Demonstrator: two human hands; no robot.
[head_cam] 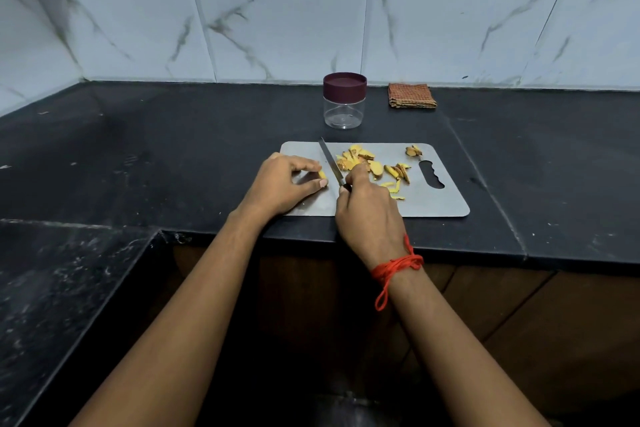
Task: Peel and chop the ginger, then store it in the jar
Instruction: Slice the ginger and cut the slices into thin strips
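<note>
Ginger piece [322,174]: was pinched by the fingertips of the left hand [282,184].
Knife [331,163]: was gripped in the curled fingers of the right hand [369,215].
Jar [344,101]: stood lidded and empty at the chopping board's [433,205] twelve o'clock.

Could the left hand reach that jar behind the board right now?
Probably yes: nothing stands between the left hand and the jar, though it is pinching a ginger piece.

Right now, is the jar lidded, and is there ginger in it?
Lidded and empty: the maroon lid sits on the jar, whose clear wall shows nothing inside.
</note>
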